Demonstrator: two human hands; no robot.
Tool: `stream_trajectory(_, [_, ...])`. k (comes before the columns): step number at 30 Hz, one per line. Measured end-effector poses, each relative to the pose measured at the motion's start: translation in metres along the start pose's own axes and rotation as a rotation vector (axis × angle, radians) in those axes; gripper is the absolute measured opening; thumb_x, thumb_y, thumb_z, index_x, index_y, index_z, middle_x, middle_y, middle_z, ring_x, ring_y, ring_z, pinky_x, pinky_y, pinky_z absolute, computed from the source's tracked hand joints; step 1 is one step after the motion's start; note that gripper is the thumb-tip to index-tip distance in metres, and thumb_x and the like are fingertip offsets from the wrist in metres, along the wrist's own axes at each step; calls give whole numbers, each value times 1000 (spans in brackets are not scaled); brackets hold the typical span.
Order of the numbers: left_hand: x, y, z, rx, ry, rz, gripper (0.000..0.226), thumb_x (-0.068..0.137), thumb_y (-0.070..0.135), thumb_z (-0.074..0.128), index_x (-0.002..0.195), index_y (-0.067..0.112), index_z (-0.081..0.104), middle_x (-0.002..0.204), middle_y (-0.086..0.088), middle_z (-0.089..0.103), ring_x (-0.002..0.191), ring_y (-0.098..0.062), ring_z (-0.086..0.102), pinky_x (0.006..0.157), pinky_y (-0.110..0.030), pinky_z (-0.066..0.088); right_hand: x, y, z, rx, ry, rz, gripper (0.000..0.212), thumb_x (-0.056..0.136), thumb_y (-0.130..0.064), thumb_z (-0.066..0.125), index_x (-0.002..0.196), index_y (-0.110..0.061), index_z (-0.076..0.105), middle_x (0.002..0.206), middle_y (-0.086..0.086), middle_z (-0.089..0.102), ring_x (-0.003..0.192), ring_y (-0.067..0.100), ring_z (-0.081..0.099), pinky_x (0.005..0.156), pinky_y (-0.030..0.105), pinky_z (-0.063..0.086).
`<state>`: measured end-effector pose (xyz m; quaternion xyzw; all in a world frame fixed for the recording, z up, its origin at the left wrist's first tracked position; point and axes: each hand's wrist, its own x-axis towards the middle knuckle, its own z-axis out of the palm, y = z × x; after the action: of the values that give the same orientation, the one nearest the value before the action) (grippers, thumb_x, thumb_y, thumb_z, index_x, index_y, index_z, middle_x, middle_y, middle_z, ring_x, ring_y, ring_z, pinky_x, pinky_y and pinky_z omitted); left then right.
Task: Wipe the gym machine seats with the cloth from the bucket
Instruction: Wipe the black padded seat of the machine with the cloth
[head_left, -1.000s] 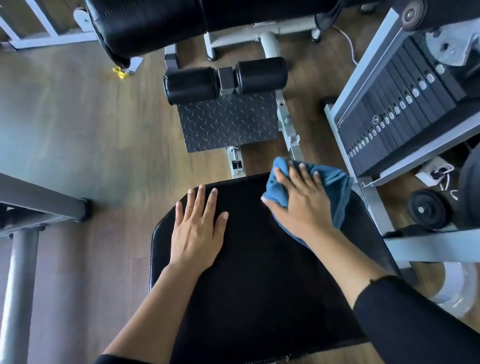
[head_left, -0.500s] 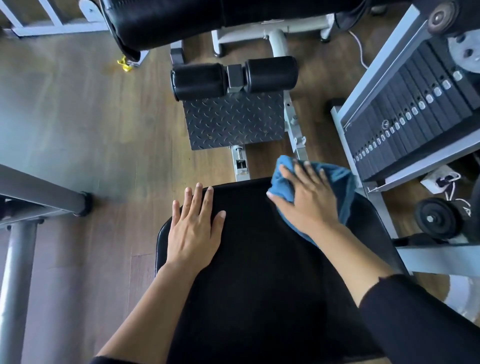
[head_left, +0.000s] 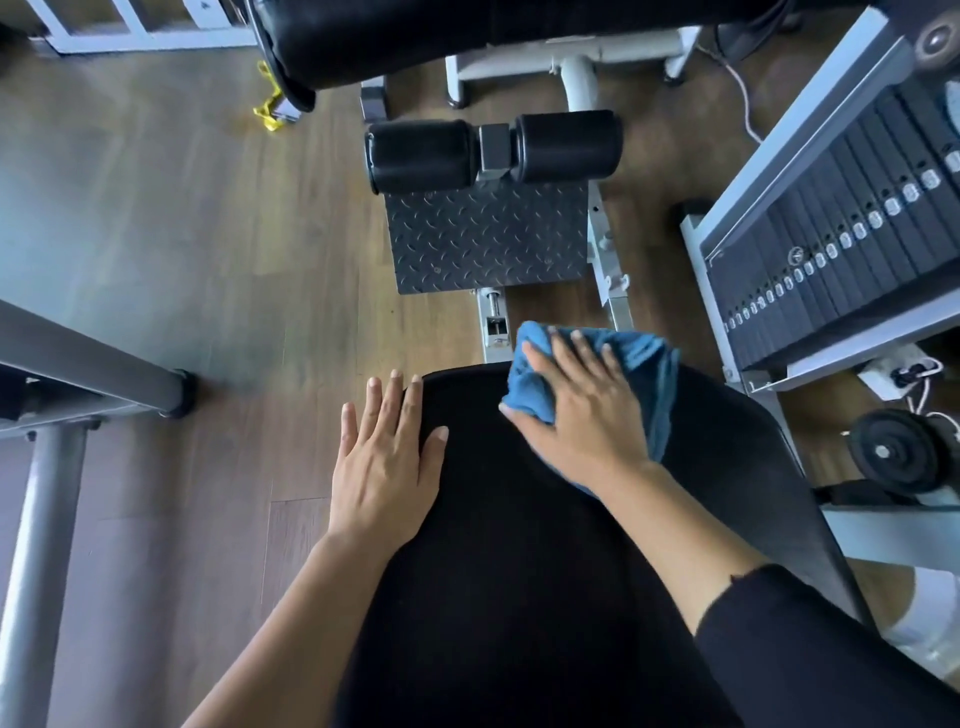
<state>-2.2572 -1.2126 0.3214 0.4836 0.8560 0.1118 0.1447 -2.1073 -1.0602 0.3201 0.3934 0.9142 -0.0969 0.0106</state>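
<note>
Pressing down on a bunched blue cloth (head_left: 647, 358), the right hand (head_left: 582, 415) lies spread over it with fingers fairly straight on top rather than curled round it. The cloth's loose folds spill out beyond the fingertips and to the hand's right, over the far edge of the black seat pad (head_left: 519, 571) beneath. To the left of that hand, well apart from the cloth, the left hand (head_left: 387, 457) rests flat and released on the same pad, holding nothing, its fingertips just past the rim.

The cloth looks soft, light and limp, so it will probably ruck up and drag under the palm. A flat palm over the middle of the wad, or a pinch of its gathered folds, seems the best hold. The pad looks like smooth, firm vinyl, which should let the cloth slide easily.

Counted: one cloth, one seat pad under the hands, two hands. Beyond the fingertips are two foam rollers (head_left: 421, 156), one checker-plate footrest (head_left: 488, 234) and one further black pad (head_left: 467, 31). Right of the right hand stands one weight stack (head_left: 857, 208). No bucket shows.
</note>
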Motion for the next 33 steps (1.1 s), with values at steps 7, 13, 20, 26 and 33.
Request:
stream_trajectory(7, [-16,-8,-6,-49,8,-39,69,91,57,11,151,23,11,158,4,4,144,-11,-10,115,-30,-10,-70,0,-6,105,11,-231,73,88,-65,41,147,-24,32,154,0,30,144,19,21,116,45,20])
stream_trajectory(13, [-31,-9,-10,-38,-15,-72,71,89,58,4,151,25,6,158,6,-2,143,-10,-14,114,-29,-11,-65,-2,-4,119,54,24,69,86,-65,39,142,-25,43,149,3,39,140,26,31,115,48,23])
stream_trajectory(20, [-39,-4,-7,-88,-3,-69,72,88,57,5,151,24,11,158,5,-1,143,-11,-15,113,-27,-12,-56,-46,4,80,-12,-189,74,85,-64,38,146,-22,35,153,5,30,142,27,25,115,49,20])
stream_trajectory(26, [-50,-2,-6,-67,2,-67,73,87,55,3,151,23,10,158,5,-3,141,-9,-17,113,-27,-13,-121,-21,-4,130,9,-211,72,88,-68,39,147,-28,32,153,-3,31,144,18,21,114,48,22])
stream_trajectory(33, [-57,4,-2,-66,44,-68,71,88,53,6,151,21,12,158,3,-1,142,-9,-16,113,-27,-13,-82,-40,-1,86,-13,-37,76,81,-67,42,145,-26,37,151,4,35,141,29,27,116,52,15])
